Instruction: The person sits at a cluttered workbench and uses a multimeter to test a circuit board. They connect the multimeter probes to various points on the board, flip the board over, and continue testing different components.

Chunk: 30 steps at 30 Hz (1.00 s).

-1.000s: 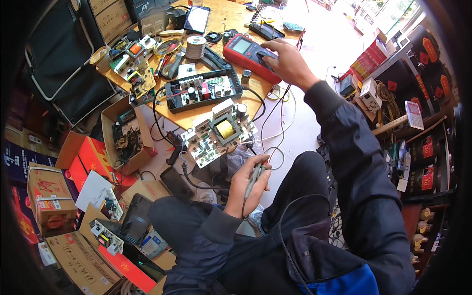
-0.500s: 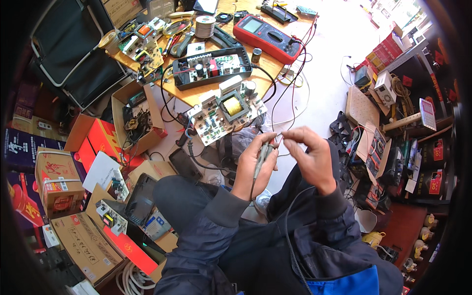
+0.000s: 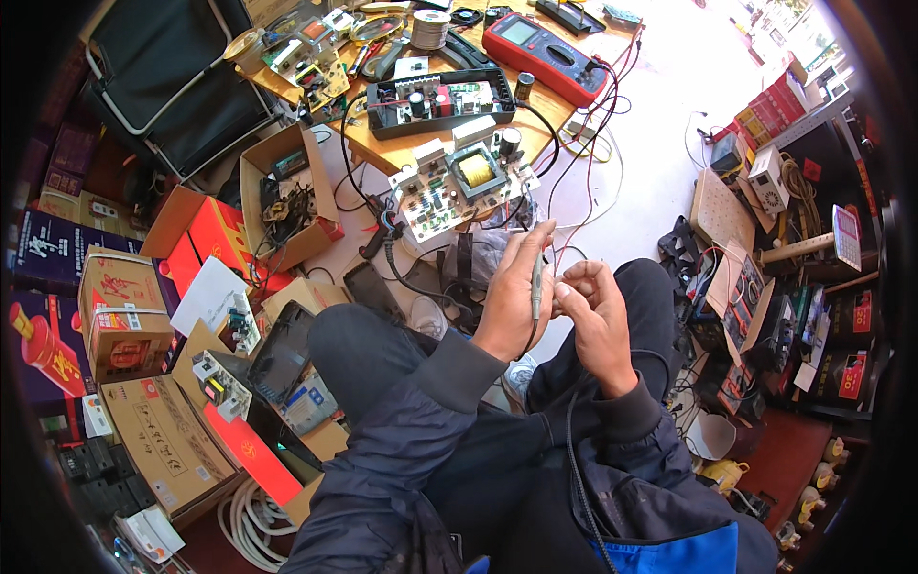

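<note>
My left hand (image 3: 509, 308) holds a slim grey test probe (image 3: 536, 293) in front of my knees, its cable hanging down past the palm. Close beside it, my right hand (image 3: 602, 335) has thumb and fingers curled together; whatever they pinch is too small or hidden to name. Beyond the hands, a circuit board (image 3: 432, 203) with a yellow-wound transformer (image 3: 475, 170) rests at the table's near edge. Behind it sits a black open case (image 3: 390, 119) with a board inside. A red multimeter (image 3: 547, 59) lies farther back, with leads running down from it.
The wooden table (image 3: 371, 145) also carries a solder reel (image 3: 430, 31) and another board (image 3: 311, 69). At left stand cardboard boxes (image 3: 158, 430), an open carton of cables (image 3: 330, 182) and a black chair (image 3: 163, 81). Electronics and boxes (image 3: 732, 297) crowd the right side.
Both hands have come slightly nearer my body, and the left palm has turned with its fingers straighter. The right hand has lowered and drawn back from the probe's tip. The view has shifted a little.
</note>
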### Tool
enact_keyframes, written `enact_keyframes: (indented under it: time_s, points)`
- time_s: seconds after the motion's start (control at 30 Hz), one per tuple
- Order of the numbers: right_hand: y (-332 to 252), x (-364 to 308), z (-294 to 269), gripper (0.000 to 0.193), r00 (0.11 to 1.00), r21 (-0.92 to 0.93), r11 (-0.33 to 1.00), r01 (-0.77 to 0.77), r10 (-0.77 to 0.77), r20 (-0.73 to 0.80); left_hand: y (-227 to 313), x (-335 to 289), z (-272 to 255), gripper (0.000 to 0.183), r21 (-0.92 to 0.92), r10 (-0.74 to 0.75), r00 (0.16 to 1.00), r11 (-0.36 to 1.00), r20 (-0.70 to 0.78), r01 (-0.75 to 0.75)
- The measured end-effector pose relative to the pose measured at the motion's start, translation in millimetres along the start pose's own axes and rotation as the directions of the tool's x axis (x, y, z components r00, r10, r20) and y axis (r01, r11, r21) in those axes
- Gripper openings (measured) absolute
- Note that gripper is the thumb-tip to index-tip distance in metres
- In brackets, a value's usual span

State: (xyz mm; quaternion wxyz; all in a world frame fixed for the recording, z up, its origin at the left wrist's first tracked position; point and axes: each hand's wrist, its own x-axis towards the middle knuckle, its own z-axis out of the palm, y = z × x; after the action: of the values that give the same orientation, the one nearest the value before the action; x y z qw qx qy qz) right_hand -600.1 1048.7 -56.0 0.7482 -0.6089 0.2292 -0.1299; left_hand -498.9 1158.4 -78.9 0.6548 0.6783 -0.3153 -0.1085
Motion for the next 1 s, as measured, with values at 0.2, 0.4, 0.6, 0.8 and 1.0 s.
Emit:
enact_keyframes:
  time_s: [0.2, 0.4, 0.6, 0.8, 1.0]
  points:
    - [15.2, -2.1, -0.9, 0.027, 0.999, -0.045, 0.998, 0.038, -0.039, -0.018, -5.7, -3.2, 0.4, 0.054, -0.021, -0.039, 0.999, 0.999, -0.015, 0.039]
    - [32.0, -3.7, -7.5, 0.062, 0.977, 0.163, 0.971, -0.177, 0.152, 0.151, -7.5, -3.4, 7.5, 0.060, -0.042, 0.010, 1.000, 0.999, 0.029, -0.009]
    - [33.0, -2.3, -11.7, 0.064, 0.983, 0.154, 0.977, -0.148, 0.128, 0.133, -3.3, -3.4, 6.6, 0.066, 0.020, 0.092, 0.992, 0.995, 0.083, -0.094]
    - [19.9, -0.4, -13.9, 0.045, 0.980, 0.349, 0.928, -0.133, 0.175, -0.091, -3.6, -3.6, 1.5, 0.073, -0.095, -0.093, 0.990, 0.990, 0.108, 0.103]
    - [7.0, -8.0, -5.4, 0.021, 0.996, 0.194, 0.976, -0.094, 0.093, 0.013, -14.0, -7.6, 6.9, 0.089, 0.258, 0.044, 0.992, 0.964, 0.117, -0.073]
